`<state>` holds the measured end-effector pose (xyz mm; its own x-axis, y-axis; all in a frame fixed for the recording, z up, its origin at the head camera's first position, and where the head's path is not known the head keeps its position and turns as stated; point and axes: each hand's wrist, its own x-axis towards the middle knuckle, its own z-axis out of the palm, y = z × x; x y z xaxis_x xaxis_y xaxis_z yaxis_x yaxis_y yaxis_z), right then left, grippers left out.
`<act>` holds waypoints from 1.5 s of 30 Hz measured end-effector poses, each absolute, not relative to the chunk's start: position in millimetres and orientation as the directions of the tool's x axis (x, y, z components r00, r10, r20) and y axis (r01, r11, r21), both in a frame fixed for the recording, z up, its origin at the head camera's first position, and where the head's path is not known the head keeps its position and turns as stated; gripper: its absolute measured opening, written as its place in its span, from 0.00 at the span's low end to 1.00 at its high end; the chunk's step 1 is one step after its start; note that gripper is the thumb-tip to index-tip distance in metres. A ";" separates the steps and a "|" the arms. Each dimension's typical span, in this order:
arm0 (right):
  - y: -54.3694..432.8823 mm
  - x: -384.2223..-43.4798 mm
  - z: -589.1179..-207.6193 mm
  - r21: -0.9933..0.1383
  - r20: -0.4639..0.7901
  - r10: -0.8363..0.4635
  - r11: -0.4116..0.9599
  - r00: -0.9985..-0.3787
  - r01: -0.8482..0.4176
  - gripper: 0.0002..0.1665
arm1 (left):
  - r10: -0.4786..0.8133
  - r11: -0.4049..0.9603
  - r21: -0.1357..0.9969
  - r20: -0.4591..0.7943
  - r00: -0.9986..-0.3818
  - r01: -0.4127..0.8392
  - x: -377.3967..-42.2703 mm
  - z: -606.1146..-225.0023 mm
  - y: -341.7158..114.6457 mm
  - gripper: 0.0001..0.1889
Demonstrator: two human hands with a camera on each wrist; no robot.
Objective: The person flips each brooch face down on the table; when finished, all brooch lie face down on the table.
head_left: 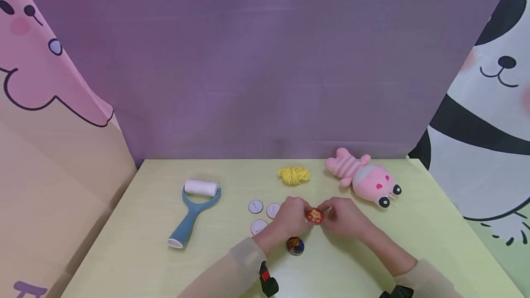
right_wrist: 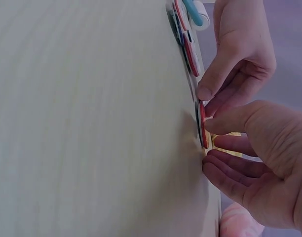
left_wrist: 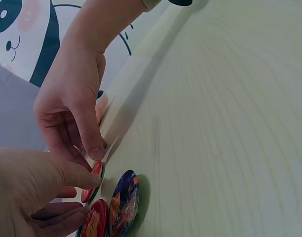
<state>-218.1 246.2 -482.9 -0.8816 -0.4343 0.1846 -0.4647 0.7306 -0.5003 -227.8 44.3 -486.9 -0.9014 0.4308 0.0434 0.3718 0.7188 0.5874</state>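
A round red badge (head_left: 315, 215) with a yellow star-like figure is held between my two hands, close over the table. My left hand (head_left: 293, 217) pinches its left edge with thumb and fingers. From the other side my right hand (head_left: 344, 217) pinches the right edge, seen in the right wrist view with the badge (right_wrist: 203, 124) almost edge-on. Just below the left hand lies a dark, colourful round badge (head_left: 295, 246). The left wrist view shows another red badge (left_wrist: 95, 219) beside that dark badge (left_wrist: 125, 200), under the left fingers.
White discs (head_left: 255, 206) lie left of my left hand, one partly behind it. Farther left is a blue-handled lint roller (head_left: 192, 217). A yellow yarn bundle (head_left: 294, 175) and a pink plush toy (head_left: 368, 180) lie toward the back of the pale table (head_left: 136, 224).
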 end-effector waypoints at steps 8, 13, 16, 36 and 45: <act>241.4 -211.1 -484.6 -0.482 0.177 -0.403 0.760 -0.898 -0.436 0.16 | 0.396 0.750 0.577 0.000 -0.918 0.323 -226.1 -486.9 46.3 0.12; 241.1 -209.0 -486.3 -0.500 0.200 -0.401 0.743 -0.894 -0.445 0.16 | 0.403 0.739 0.588 0.005 -0.915 0.329 -227.0 -489.2 47.7 0.10; 243.0 -210.1 -487.4 -0.522 0.207 -0.380 0.737 -0.901 -0.430 0.15 | 0.425 0.722 0.596 0.020 -0.905 0.352 -229.7 -490.1 46.7 0.12; 253.1 -202.4 -429.3 -0.601 0.313 -0.330 0.657 -0.891 -0.454 0.18 | 0.508 0.564 0.593 0.299 -0.807 0.575 -224.7 -447.3 22.0 0.18; 256.3 -200.1 -412.6 -0.663 0.285 -0.343 0.604 -0.895 -0.443 0.19 | 0.471 0.498 0.605 0.413 -0.780 0.621 -218.7 -437.7 18.5 0.18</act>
<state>-200.1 256.3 -412.6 -0.8949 -0.3431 0.2853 -0.4428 0.6038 -0.6628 -218.7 18.5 -437.7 -0.7798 0.4708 0.4127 0.6210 0.4979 0.6054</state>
